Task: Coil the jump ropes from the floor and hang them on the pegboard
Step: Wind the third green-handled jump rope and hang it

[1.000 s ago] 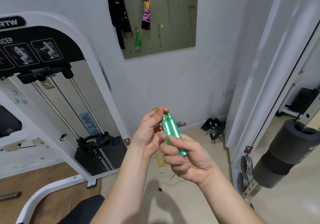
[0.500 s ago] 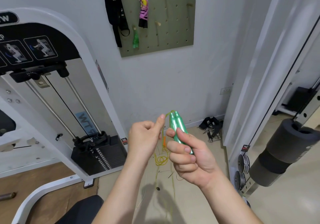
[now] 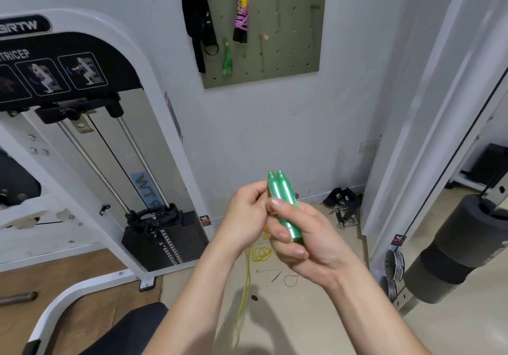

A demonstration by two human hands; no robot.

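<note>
My right hand [image 3: 299,242] grips the two green handles [image 3: 280,198] of a jump rope side by side, their tips pointing up. My left hand [image 3: 247,217] is curled against the handles' left side and pinches the thin yellow-green cord [image 3: 243,297], which hangs down toward the floor. More yellow cord [image 3: 261,253] lies looped on the floor below my hands. On the wall above is the olive pegboard [image 3: 297,24], with a pink-wrapped coiled rope [image 3: 241,16] and a green-handled rope [image 3: 227,57] hanging from its pegs.
A white triceps machine [image 3: 154,123] with a black weight stack [image 3: 165,242] stands at the left. Black straps [image 3: 198,16] hang on the pegboard's left edge. Straps and clips [image 3: 343,206] lie by the wall. A foam roller pad [image 3: 461,247] juts in at the right.
My left hand came back against the handles after pulling away slightly. The view tilted, so the pegboard sits lower in the frame. The right hand keeps its grip.
</note>
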